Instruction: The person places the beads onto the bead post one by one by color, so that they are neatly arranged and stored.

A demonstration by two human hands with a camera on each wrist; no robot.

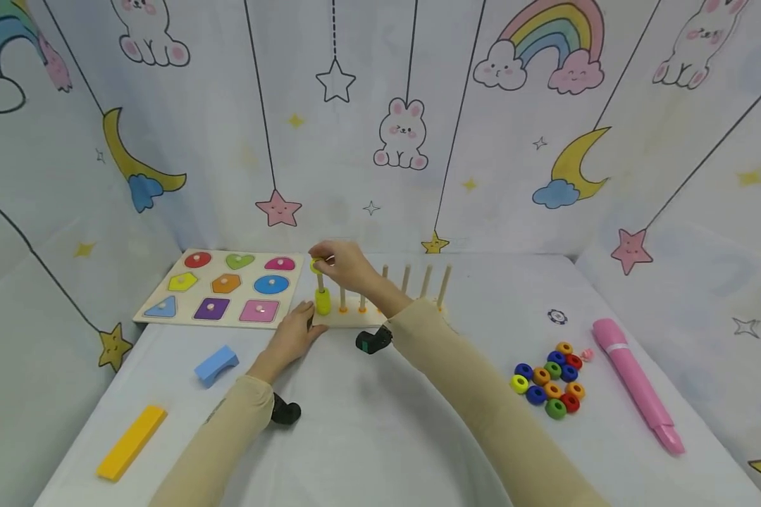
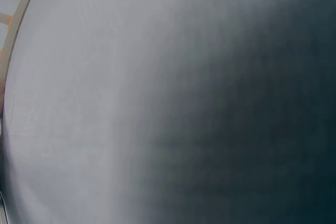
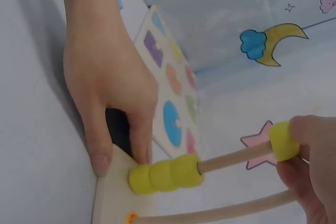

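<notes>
Fingertips of my right hand [image 1: 345,264] pinch a yellow ring [image 3: 280,141] at the leftmost peg's [image 3: 236,157] tip, mid-frame; my left hand [image 1: 294,331] presses the base [image 1: 349,320]. Tilt it, and it jams or drops.

No legible text, label, brand or number appears in any view. The backdrop [image 1: 380,127] bears only drawn figures: rainbows, moons, stars and rabbits.
</notes>
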